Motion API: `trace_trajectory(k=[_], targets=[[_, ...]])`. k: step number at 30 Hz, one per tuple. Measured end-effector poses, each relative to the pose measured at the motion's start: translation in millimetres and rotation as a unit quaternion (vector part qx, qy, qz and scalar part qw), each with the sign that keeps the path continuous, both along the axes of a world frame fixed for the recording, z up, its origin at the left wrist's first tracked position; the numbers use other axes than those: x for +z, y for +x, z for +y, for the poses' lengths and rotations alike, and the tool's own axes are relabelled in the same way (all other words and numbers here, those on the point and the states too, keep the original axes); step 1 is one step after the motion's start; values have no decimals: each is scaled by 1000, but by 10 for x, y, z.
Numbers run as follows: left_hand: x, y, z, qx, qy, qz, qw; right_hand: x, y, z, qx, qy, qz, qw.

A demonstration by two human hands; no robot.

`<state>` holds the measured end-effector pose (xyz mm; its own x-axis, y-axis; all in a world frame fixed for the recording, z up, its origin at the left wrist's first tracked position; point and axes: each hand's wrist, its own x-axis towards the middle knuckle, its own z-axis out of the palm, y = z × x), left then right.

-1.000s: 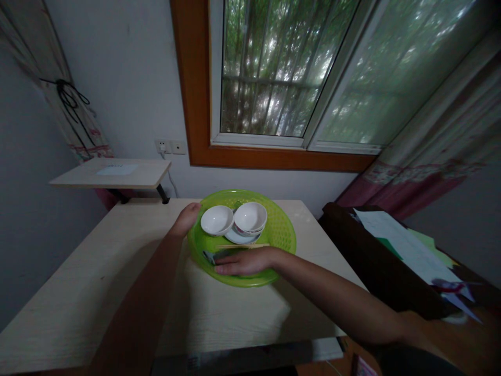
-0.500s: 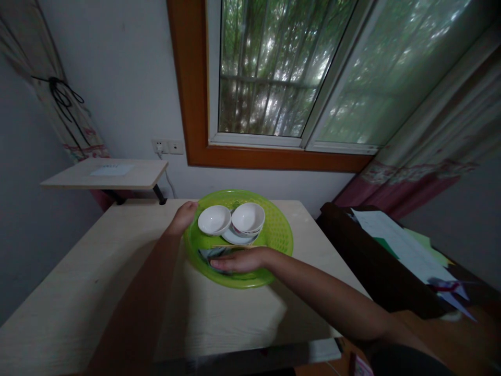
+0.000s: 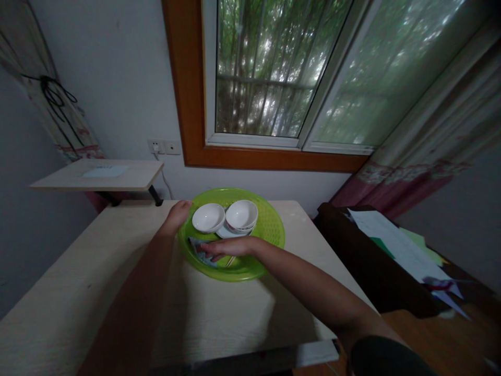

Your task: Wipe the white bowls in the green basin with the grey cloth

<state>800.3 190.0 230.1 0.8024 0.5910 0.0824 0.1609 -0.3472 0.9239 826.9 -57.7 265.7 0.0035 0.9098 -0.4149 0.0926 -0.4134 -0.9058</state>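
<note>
A pale bench (image 3: 235, 318) spans the lower frame. At centre, the right hand (image 3: 227, 247), fingers nearly straight, touches a grey cloth (image 3: 194, 243) inside a round green tray (image 3: 274, 230); whether it grips is unclear. Beyond are white bowls (image 3: 241, 213). The left hand (image 3: 179, 215) is curled at the tray's left rim, its grip hidden. A window (image 3: 274, 78) fills upper centre.

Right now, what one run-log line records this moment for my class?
left hand: at rim of tray | right hand: over cloth | bowls: in tray | chopsticks: partly hidden
</note>
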Motion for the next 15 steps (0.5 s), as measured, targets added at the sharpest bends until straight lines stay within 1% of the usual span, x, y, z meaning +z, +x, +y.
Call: trace_trajectory(k=[2,5,7,9,11,12,14,15], targets=[[-34,12,23,8,-11,1,1000,15,49,-91,20,-29,-1,999],[-61,13,42,-5,-10,7,1000,76,153,-329,48,-71,-17,996],[-60,8,49,-7,1,12,1000,162,221,-539,64,-85,-49,993],[-46,2,54,-4,22,19,1000,291,273,-759,68,-90,-114,987],[-30,-5,59,-3,53,30,998,441,305,-955,64,-84,-211,972],[-23,-8,62,-5,69,39,997,511,317,-1033,60,-91,-255,961],[-13,-9,68,-11,93,56,994,617,344,-1140,49,-123,-349,928],[-9,-8,71,-15,102,63,993,646,362,-1168,44,-145,-401,904]])
